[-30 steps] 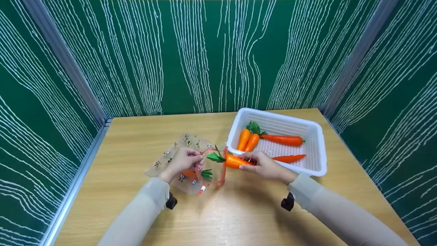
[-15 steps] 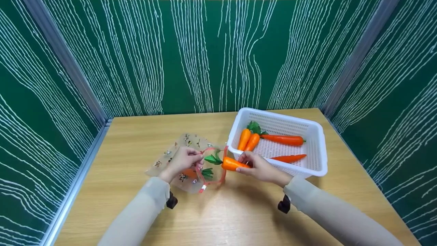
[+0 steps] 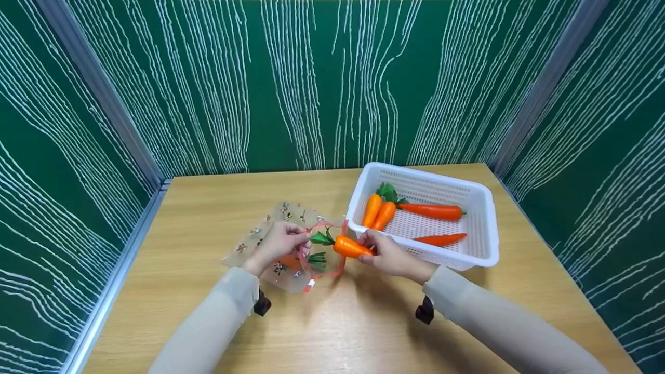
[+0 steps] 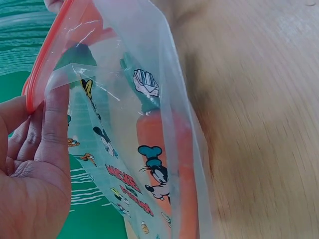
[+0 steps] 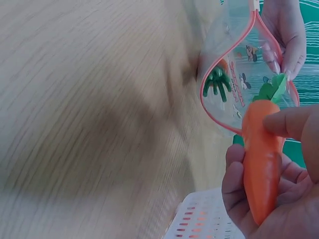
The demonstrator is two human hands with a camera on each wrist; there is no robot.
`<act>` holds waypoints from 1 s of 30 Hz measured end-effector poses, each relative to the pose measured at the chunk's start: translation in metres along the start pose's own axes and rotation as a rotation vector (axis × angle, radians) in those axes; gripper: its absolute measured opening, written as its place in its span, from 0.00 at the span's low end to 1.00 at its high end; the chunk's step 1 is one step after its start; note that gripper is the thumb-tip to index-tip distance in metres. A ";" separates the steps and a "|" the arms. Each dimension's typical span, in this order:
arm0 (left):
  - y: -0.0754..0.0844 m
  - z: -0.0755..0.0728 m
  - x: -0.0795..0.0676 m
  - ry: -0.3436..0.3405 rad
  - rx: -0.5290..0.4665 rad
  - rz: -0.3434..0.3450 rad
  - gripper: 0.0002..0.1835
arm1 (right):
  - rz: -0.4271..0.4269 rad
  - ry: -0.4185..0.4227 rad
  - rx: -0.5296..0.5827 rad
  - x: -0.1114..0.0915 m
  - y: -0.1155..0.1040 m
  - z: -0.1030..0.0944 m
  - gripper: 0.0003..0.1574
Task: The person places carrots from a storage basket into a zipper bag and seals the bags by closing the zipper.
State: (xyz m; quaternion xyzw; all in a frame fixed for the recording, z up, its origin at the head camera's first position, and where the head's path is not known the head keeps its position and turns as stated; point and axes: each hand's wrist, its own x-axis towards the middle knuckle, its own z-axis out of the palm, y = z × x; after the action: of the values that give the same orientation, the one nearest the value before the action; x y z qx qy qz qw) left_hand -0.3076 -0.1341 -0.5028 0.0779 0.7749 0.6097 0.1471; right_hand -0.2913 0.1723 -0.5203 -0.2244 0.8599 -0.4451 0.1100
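Note:
My left hand (image 3: 283, 241) pinches the red zip rim of a clear cartoon-print zip bag (image 4: 114, 144), whose mouth gapes to the right. Inside the bag lies one carrot (image 4: 152, 134) with a green top, seen through the plastic. My right hand (image 3: 389, 254) grips another orange carrot (image 5: 261, 149) by its tapered end, fingers and thumb along its sides. Its leafy green top (image 3: 322, 237) points left and overlaps the bag's mouth in the head view, close to the left fingertips.
A white perforated basket (image 3: 488, 228) stands at the back right of the wooden table (image 3: 332, 332). It holds two short orange carrots (image 3: 378, 212), a long red-orange carrot (image 3: 431, 211) and a pointed one (image 3: 441, 239). Green walls with white lines enclose the table.
My right hand has moved left with the carrot, bringing its leaves into the bag's opening. The left hand stays nearly still, holding the bag's rim.

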 end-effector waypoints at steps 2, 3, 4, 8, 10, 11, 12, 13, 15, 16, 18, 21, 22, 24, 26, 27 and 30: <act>0.000 0.001 0.001 -0.004 -0.011 0.001 0.09 | -0.001 0.013 -0.010 0.001 -0.001 0.002 0.19; 0.001 0.001 0.001 -0.009 -0.021 0.004 0.09 | -0.003 0.022 -0.020 0.002 -0.002 0.003 0.20; 0.001 0.001 0.002 -0.014 -0.029 0.006 0.09 | -0.006 0.031 -0.035 0.003 -0.002 0.004 0.21; 0.002 0.003 0.003 -0.024 -0.057 0.010 0.10 | -0.009 0.054 -0.076 0.006 -0.004 0.007 0.21; 0.003 0.003 0.003 -0.022 -0.057 0.006 0.10 | -0.014 0.054 -0.082 0.008 -0.005 0.009 0.21; 0.003 0.003 0.003 -0.019 -0.052 0.004 0.10 | -0.020 0.049 -0.081 0.008 -0.006 0.010 0.22; 0.003 0.003 0.003 -0.019 -0.047 -0.001 0.10 | -0.026 0.044 -0.079 0.009 -0.006 0.010 0.23; 0.003 0.003 0.003 -0.018 -0.045 -0.006 0.10 | -0.032 0.038 -0.074 0.009 -0.007 0.011 0.23; 0.003 0.003 0.003 -0.017 -0.037 -0.019 0.10 | -0.047 0.027 -0.059 0.010 -0.008 0.013 0.24; 0.003 0.003 0.003 -0.017 -0.035 -0.025 0.10 | -0.053 0.024 -0.050 0.010 -0.008 0.014 0.25; 0.004 0.003 0.002 -0.013 -0.031 -0.036 0.10 | -0.063 0.020 -0.032 0.011 -0.010 0.017 0.25; 0.005 0.003 0.002 -0.010 -0.030 -0.039 0.10 | -0.074 0.020 -0.009 0.014 -0.012 0.020 0.24; 0.005 0.003 0.002 -0.011 -0.027 -0.034 0.11 | -0.076 0.020 -0.001 0.014 -0.012 0.021 0.23; 0.005 0.003 0.001 -0.013 -0.023 -0.024 0.12 | -0.073 0.025 0.014 0.016 -0.013 0.023 0.21; 0.005 0.004 0.001 -0.014 -0.017 -0.014 0.12 | -0.062 0.027 0.031 0.018 -0.013 0.024 0.19; 0.006 0.004 0.001 -0.014 -0.013 -0.011 0.12 | -0.055 0.028 0.040 0.019 -0.012 0.025 0.18; 0.006 0.003 0.000 -0.013 -0.003 -0.008 0.12 | -0.022 0.033 0.070 0.023 -0.012 0.029 0.16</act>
State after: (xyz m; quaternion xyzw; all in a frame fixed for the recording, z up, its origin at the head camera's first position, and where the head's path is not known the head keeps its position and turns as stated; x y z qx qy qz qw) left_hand -0.3073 -0.1293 -0.4976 0.0786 0.7735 0.6096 0.1543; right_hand -0.2970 0.1345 -0.5271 -0.2224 0.8430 -0.4798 0.0985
